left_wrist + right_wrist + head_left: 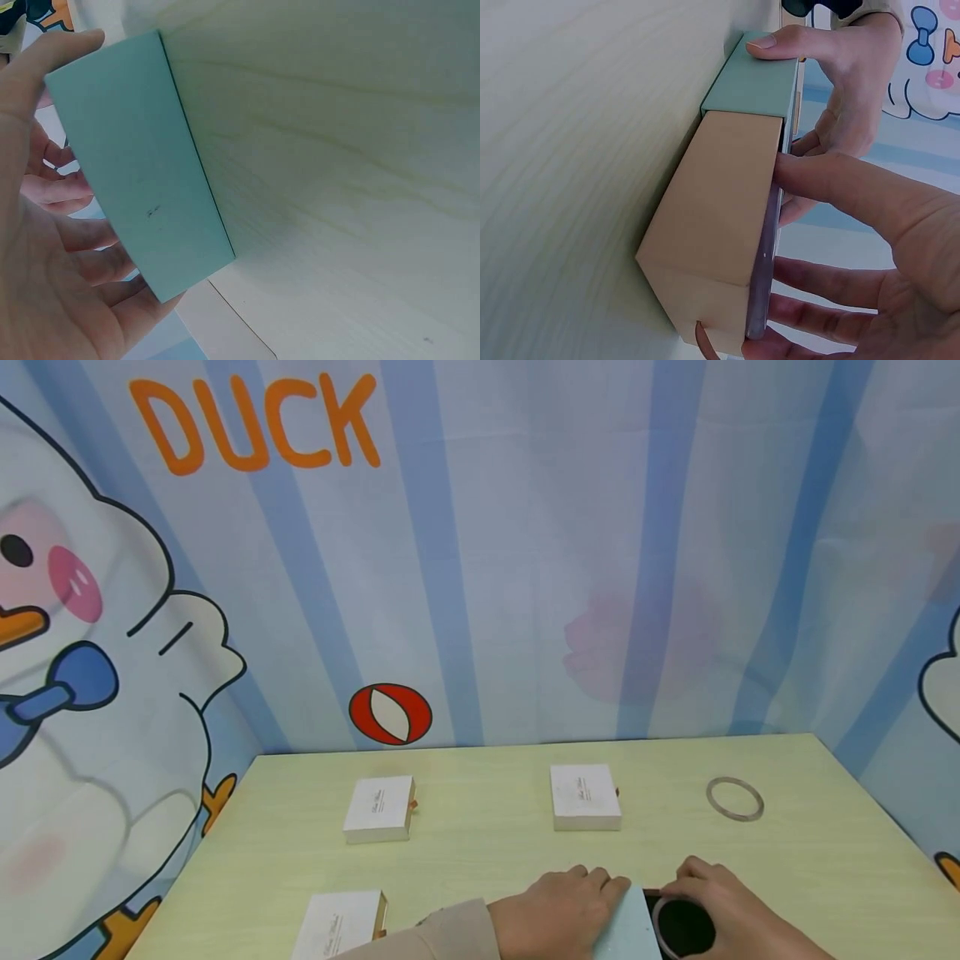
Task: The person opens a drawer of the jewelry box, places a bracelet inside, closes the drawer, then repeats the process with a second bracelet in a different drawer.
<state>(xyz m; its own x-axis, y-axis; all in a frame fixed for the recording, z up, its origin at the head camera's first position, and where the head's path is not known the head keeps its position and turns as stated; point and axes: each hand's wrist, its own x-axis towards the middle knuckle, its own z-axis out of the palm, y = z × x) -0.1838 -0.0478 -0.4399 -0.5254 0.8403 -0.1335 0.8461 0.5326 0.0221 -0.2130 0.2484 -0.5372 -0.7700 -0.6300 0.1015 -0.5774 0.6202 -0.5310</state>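
Observation:
At the table's near right, a pale blue slide-out box [628, 931] stands with its drawer [709, 195] partly pulled out; in the right wrist view the drawer is light tan outside with a ribbon tab. My left hand [558, 910] grips the blue sleeve of the box [142, 172] across its width, thumb on one side and fingers on the other. A greyish bangle [657, 927] lies at the drawer's dark lining, its edge [760, 285] rising a little above the drawer wall. With thumb and fingers, my right hand [731, 910] holds the bangle at its rim.
Three white boxes stand on the pale wooden table [480, 802]: one back left [380, 808], one back middle [585, 797], one near left [337, 922] partly behind the left sleeve. Another bangle [735, 799] lies at the back right. A printed curtain [525, 568] hangs behind the table.

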